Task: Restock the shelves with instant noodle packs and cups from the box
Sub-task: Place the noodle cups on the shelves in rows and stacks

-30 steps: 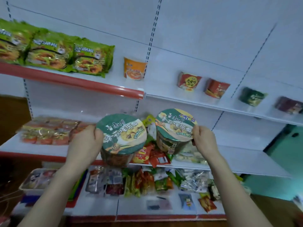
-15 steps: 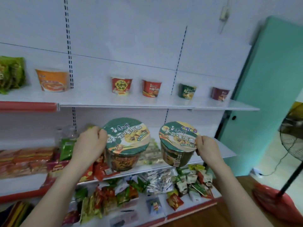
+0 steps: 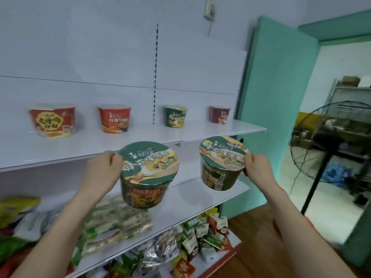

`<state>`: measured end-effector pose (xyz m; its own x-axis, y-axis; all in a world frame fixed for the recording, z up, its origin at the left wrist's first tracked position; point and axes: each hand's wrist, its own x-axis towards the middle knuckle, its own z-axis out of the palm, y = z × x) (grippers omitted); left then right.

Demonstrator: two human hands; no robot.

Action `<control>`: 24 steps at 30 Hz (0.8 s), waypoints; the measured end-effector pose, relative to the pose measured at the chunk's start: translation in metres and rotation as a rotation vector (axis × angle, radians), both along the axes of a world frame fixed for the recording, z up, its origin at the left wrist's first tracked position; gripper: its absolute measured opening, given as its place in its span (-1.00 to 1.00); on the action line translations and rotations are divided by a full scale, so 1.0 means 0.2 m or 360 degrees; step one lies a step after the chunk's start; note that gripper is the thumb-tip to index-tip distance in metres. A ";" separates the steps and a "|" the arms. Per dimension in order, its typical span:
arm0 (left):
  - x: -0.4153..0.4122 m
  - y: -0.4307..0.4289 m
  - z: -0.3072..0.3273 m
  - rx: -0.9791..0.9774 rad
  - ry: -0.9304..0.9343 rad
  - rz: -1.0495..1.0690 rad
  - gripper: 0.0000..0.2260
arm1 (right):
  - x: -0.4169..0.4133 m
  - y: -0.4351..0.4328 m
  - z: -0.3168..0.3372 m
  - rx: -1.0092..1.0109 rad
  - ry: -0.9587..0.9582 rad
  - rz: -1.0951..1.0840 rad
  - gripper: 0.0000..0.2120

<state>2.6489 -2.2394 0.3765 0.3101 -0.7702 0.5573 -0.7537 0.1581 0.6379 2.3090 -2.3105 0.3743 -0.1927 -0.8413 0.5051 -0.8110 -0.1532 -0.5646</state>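
Left hand: the left hand [image 3: 104, 167] is closed on the rim of a green-lidded noodle bowl [image 3: 147, 173], fingers curled at the lid's 9 o'clock edge, the bowl held in the air and tilted so its lid faces the camera.
Right hand: the right hand [image 3: 256, 167] is clamped on a second green noodle bowl [image 3: 221, 163], gripping its lid at the 3 o'clock edge; this bowl is also tilted and off any shelf.
Held bowls: side by side but apart, the second at the first's 3 o'clock, both in front of and just below the front edge of the upper shelf [image 3: 230, 131].
Upper shelf: four cups stand upright in a row, well apart from one another; from the left, a red cup with a yellow round label [image 3: 51, 120], a red-orange cup [image 3: 114, 119], a dark green cup [image 3: 175, 116] and a maroon cup [image 3: 219, 114].
Green cup: sits at 12 o'clock from the gap between the two held bowls.
Middle shelf: the middle shelf [image 3: 190, 197] is bare at its right end; clear-wrapped packets [image 3: 114, 223] lie at 6 o'clock from the left bowl.
Bottom shelf: a heap of small snack sachets [image 3: 202, 233], blurred.
Right side: a teal door [image 3: 271, 97], and a black standing fan [image 3: 329, 145] at 3 o'clock from the right hand.
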 end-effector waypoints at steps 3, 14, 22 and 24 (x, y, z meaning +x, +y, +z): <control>-0.15 -0.28 0.10 -0.0074 0.0062 -0.0062 -0.68 | -0.17 -0.19 0.05 -0.0026 -0.0023 -0.0076 -0.47; -0.81 -1.00 0.30 -0.0216 0.0125 -0.0205 -0.70 | -0.89 -0.85 0.17 -0.0164 -0.0234 -0.0192 -0.51; -1.03 -1.14 0.29 -0.0248 0.0168 0.0092 -0.67 | -0.98 -1.39 0.34 -0.0185 -0.0362 0.0195 -0.53; -1.02 -1.14 0.31 -0.0249 0.0184 0.0199 -0.66 | -0.92 -1.52 0.36 -0.0192 -0.0408 0.0313 -0.52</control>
